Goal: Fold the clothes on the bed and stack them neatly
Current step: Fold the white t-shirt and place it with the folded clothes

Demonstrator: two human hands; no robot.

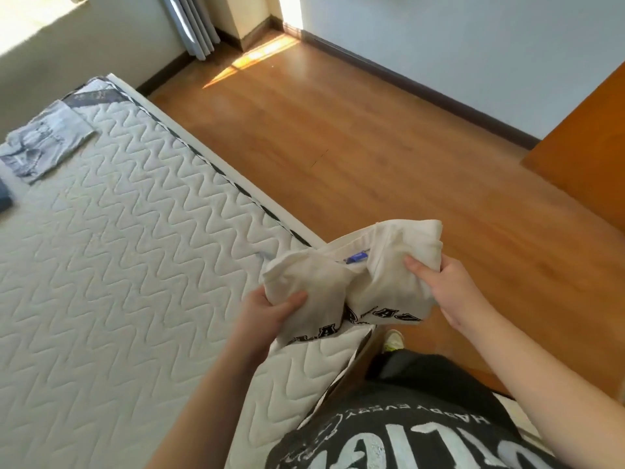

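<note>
A cream T-shirt (368, 272) with black lettering and a small blue neck label hangs bunched in the air over the bed's near corner. My left hand (267, 309) grips its left side, thumb on top of the cloth. My right hand (446, 286) grips its right side. The white quilted mattress (111, 252) fills the left half of the view. On its far left part lies a folded pair of light-wash jeans (44, 143), flat. A dark folded item (5, 199) shows only as a sliver at the left edge.
A wooden floor (389, 137) stretches to the right of the bed. A brown wooden panel (588, 154) stands at the right edge. Grey curtains (192, 25) hang at the back. My shoe (394, 340) stands on the floor by the bed corner.
</note>
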